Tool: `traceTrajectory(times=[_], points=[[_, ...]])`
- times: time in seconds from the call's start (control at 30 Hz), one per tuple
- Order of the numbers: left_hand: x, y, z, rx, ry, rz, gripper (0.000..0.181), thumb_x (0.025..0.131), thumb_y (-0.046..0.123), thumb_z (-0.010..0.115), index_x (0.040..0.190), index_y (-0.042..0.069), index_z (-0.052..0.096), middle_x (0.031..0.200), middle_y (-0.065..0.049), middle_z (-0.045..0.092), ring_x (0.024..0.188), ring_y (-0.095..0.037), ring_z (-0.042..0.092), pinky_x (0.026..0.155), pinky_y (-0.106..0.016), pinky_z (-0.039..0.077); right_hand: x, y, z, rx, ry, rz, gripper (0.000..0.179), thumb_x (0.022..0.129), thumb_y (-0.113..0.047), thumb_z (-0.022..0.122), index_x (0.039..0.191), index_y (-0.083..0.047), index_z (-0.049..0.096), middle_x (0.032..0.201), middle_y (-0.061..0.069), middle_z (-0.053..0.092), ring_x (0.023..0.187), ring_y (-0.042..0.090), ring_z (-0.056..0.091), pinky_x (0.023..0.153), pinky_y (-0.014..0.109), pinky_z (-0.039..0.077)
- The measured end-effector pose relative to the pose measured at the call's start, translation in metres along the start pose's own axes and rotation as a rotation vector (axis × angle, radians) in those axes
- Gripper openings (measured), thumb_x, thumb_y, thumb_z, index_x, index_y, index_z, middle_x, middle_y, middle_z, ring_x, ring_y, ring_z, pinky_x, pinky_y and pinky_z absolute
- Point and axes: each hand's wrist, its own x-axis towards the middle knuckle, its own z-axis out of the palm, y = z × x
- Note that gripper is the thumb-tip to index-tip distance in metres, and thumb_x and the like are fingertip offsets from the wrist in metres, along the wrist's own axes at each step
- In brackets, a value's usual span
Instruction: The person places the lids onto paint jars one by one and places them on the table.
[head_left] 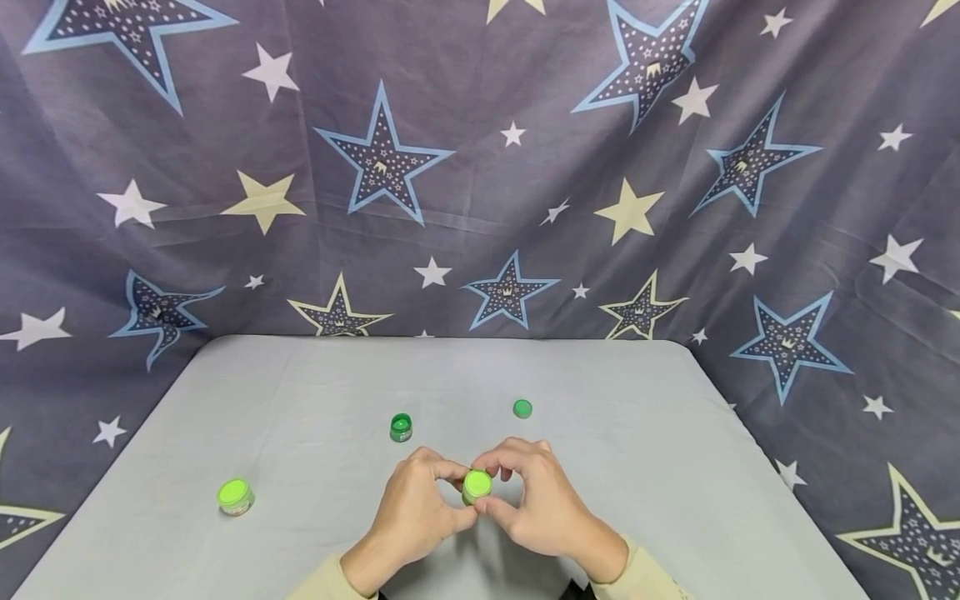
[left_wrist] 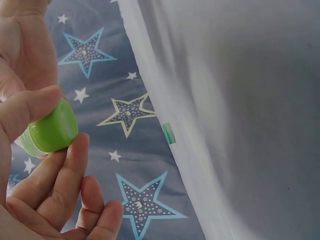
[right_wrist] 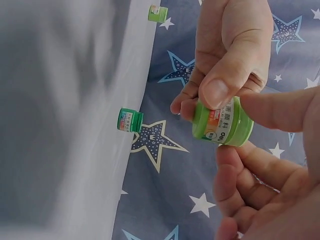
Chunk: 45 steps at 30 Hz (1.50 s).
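Pinched a light-green jar (head_left: 477, 485) between thumb and fingers of both the left hand (head_left: 416, 504) and right hand (head_left: 542, 504), near an open green jar (head_left: 401, 429) and a green lid (head_left: 522, 408).

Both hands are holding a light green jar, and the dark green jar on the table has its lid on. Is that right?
Not quite: the dark green jar is open, not lidded. The head view shows a green lid lying apart on the table. The rest is right: the left hand and right hand both hold a light green jar.
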Motion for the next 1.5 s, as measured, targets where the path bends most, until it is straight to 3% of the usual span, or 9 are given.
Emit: traceTrajectory(times=[0.23,0.47,0.63,1.0,1.17,1.33,1.5], points=[[0.000,-0.001,0.001,0.000,0.011,-0.008,0.026,0.066,0.020,0.094,0.089,0.026,0.083,0.079,0.023,0.060,0.087,-0.005,0.057,0.079,-0.030,0.047,0.000,-0.002,0.003,-0.015,0.040,0.058,0.034,0.072,-0.017,0.094,0.097,-0.025,0.072,0.085,-0.017,0.064,0.077,0.011,0.057,0.076,0.036,0.034],[0.000,0.000,0.001,0.009,0.022,-0.003,0.027,0.065,0.019,0.094,0.089,0.026,0.083,0.077,0.024,0.059,0.085,-0.003,0.055,0.079,-0.030,0.047,0.000,0.000,0.007,-0.040,0.086,0.031,0.033,0.071,-0.022,0.095,0.089,-0.024,0.067,0.081,-0.017,0.063,0.073,0.014,0.058,0.073,0.031,0.034],[0.000,0.000,0.003,0.000,0.029,-0.005,0.028,0.065,0.019,0.094,0.090,0.025,0.083,0.079,0.023,0.060,0.087,-0.009,0.059,0.079,-0.030,0.047,0.000,0.003,0.009,-0.059,0.124,0.008,0.036,0.071,-0.026,0.095,0.086,-0.022,0.062,0.077,-0.014,0.062,0.071,0.009,0.056,0.072,0.028,0.033],[0.001,0.001,0.003,-0.010,0.018,-0.015,0.028,0.067,0.018,0.093,0.092,0.022,0.083,0.083,0.018,0.062,0.089,-0.013,0.060,0.078,-0.030,0.048,-0.002,-0.001,0.012,-0.070,0.130,0.090,0.041,0.074,-0.033,0.093,0.082,-0.020,0.055,0.072,-0.006,0.059,0.070,0.014,0.055,0.074,0.030,0.032],[0.001,0.000,0.002,-0.004,0.019,-0.007,0.028,0.067,0.021,0.095,0.092,0.022,0.083,0.082,0.020,0.061,0.088,-0.009,0.058,0.077,-0.028,0.048,-0.001,0.001,0.009,-0.063,0.119,0.066,0.040,0.071,-0.032,0.095,0.089,-0.022,0.062,0.080,-0.011,0.060,0.074,0.013,0.056,0.075,0.033,0.033],[0.001,0.000,0.001,0.005,0.019,-0.001,0.028,0.066,0.022,0.095,0.091,0.022,0.083,0.081,0.021,0.060,0.087,-0.006,0.057,0.078,-0.029,0.048,-0.002,0.002,0.005,-0.042,0.075,0.025,0.046,0.070,-0.018,0.095,0.107,-0.026,0.070,0.090,-0.014,0.063,0.081,0.006,0.054,0.075,0.035,0.034],[0.002,0.000,0.001,0.003,0.009,-0.009,0.027,0.068,0.025,0.095,0.091,0.022,0.083,0.082,0.021,0.060,0.089,-0.008,0.058,0.080,-0.032,0.049,-0.001,0.001,0.003,-0.012,0.021,0.006,0.041,0.074,-0.010,0.091,0.107,-0.027,0.073,0.098,-0.020,0.066,0.084,0.004,0.054,0.077,0.035,0.035]])
